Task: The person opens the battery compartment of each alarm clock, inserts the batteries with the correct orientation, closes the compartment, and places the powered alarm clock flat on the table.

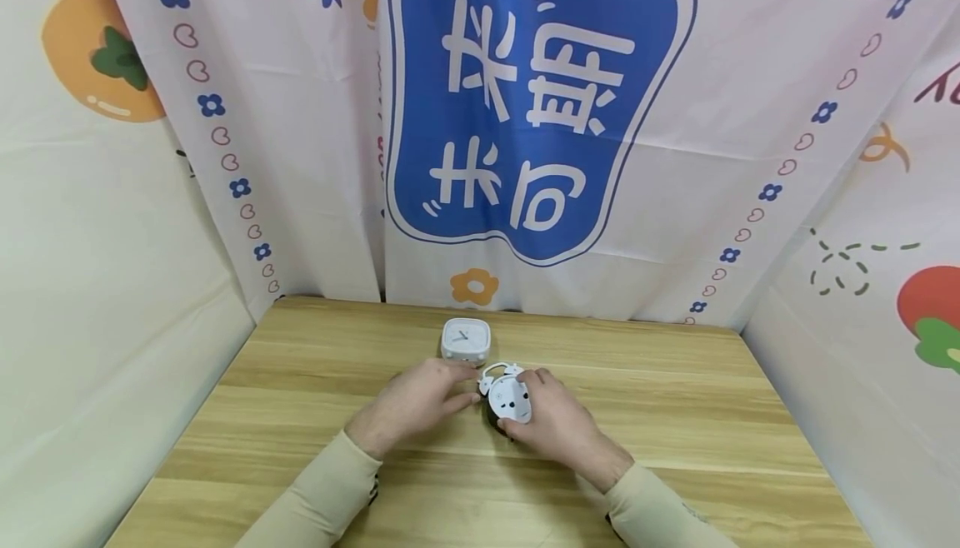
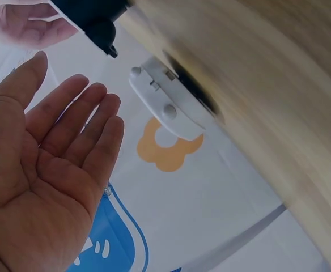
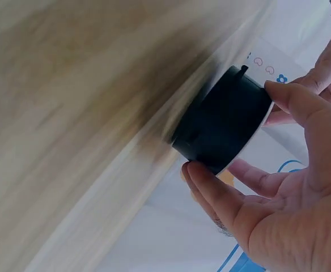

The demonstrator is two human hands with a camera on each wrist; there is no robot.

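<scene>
A round twin-bell alarm clock point(image 1: 508, 402) with a white face and a dark body lies tilted near the table's middle. My right hand point(image 1: 558, 419) grips it by the sides; in the right wrist view, thumb and fingers pinch its black body point(image 3: 225, 122). On the other side, my left hand point(image 1: 420, 398) has its fingertips close to the bells. Seen from the left wrist, that palm point(image 2: 46, 153) is relaxed, with nothing in it. Just behind stands a white rounded-square clock point(image 1: 466, 341), its base and small feet showing in the left wrist view.
The wooden table point(image 1: 337, 340) reaches back to a printed curtain point(image 1: 322, 198) with a blue emblem. White cloth walls point(image 1: 112, 281) with fruit pictures flank both sides.
</scene>
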